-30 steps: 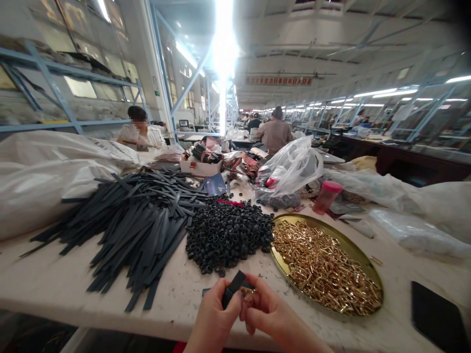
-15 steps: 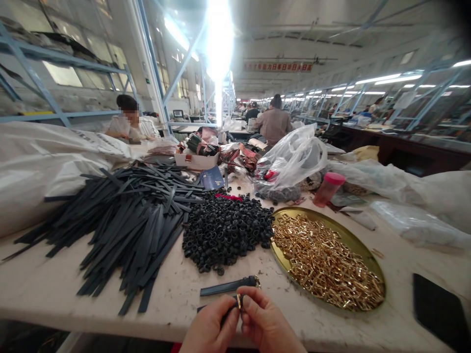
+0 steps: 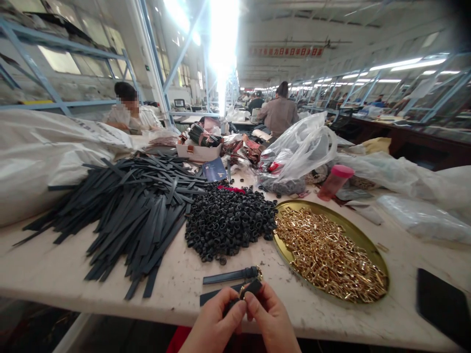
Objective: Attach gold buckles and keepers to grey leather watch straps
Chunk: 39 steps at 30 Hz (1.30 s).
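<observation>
Near the table's front edge, my left hand (image 3: 222, 316) and my right hand (image 3: 268, 311) meet, both closed on one dark strap (image 3: 253, 289) with a small gold buckle (image 3: 242, 292) between the fingertips. Just beyond them lies a finished-looking dark strap (image 3: 230, 276) with a gold buckle at its right end. Another dark strip (image 3: 215, 295) sticks out to the left behind my left fingers. Small black loops (image 3: 230, 220) are heaped farther back. Gold buckles (image 3: 327, 250) fill much of a round golden tray (image 3: 368, 235) at the right.
Many long dark strips (image 3: 136, 215) are piled at the left. A pink-lidded jar (image 3: 334, 182), a clear plastic bag (image 3: 301, 147) and a white box (image 3: 198, 152) stand farther back. A black flat object (image 3: 439, 304) lies at the right edge. Two people (image 3: 128, 110) (image 3: 280, 113) sit beyond.
The view has shifted slightly. A dark strap end now shows upright between my fingertips beside the buckle, and my right fingers have moved round it.
</observation>
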Available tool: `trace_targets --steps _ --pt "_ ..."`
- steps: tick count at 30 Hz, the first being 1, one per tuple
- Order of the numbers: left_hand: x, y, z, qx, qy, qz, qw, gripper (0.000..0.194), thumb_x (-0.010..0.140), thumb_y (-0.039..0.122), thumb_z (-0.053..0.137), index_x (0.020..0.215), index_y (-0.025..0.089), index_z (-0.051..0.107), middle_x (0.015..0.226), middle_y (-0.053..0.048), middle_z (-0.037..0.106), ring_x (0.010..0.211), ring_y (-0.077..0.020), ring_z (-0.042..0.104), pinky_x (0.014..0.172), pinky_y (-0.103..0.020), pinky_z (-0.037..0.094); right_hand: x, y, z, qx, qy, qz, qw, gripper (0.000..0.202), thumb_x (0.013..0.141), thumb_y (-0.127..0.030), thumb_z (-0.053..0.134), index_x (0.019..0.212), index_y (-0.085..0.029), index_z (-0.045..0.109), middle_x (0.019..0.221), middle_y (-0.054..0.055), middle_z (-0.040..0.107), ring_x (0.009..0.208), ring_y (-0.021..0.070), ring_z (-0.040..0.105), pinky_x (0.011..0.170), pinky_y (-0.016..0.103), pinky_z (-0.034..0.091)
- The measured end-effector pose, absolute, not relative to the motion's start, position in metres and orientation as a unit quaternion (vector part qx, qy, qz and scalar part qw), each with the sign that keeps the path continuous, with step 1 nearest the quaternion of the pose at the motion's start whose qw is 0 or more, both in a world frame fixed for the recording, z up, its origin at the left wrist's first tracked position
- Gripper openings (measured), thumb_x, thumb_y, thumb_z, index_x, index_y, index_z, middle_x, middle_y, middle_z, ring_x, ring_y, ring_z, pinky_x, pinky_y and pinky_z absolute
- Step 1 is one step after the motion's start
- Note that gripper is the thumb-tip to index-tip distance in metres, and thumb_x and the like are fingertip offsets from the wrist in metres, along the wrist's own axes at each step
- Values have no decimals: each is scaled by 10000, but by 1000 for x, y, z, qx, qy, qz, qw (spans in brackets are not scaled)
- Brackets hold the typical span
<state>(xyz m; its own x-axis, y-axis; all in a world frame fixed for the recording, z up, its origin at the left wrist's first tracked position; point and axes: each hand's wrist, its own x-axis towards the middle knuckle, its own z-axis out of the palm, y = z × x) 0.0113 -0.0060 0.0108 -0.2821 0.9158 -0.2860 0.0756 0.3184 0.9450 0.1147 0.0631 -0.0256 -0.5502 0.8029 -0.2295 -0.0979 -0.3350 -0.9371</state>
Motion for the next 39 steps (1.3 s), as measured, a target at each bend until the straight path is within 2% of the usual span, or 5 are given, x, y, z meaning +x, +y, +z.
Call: trace_targets --steps 9,20,28,36,39 --pt "17 -13 9 315 611 493 534 286 731 436 477 671 157 449 602 21 538 334 -17 338 332 -157 209 118 56 -15 -326 -421 807 255 338 706 -494 579 743 -169 496 570 -48 499 496 77 443 496 217 374" --pt "25 -25 6 323 677 472 463 244 750 392 427 647 171 424 550 35 495 388 -56 358 385 -186 247 135 47 -28 -279 -757 474 352 147 815 -308 446 802 -199 544 792 33 599 758 156 545 698 274 430" --pt "16 -30 20 392 709 404 425 254 749 373 485 599 172 447 529 30 509 508 -98 437 483 -200 311 130 56 -18 -292 -619 694 224 265 702 -425 590 686 -180 492 625 -30 507 602 119 475 565 237 388" --pt "-22 -18 -10 343 668 473 460 268 754 365 507 933 174 451 581 58 524 430 -74 427 413 -175 334 96 104 -4 -218 -732 637 106 365 824 -471 386 772 -165 579 673 16 573 639 137 520 587 253 400" --pt "-38 -17 -17 316 710 466 423 291 790 438 433 843 159 495 514 68 465 374 -55 342 376 -172 265 67 122 -6 -260 -844 448 138 279 861 -333 365 801 -186 594 749 31 597 720 158 553 645 272 405"
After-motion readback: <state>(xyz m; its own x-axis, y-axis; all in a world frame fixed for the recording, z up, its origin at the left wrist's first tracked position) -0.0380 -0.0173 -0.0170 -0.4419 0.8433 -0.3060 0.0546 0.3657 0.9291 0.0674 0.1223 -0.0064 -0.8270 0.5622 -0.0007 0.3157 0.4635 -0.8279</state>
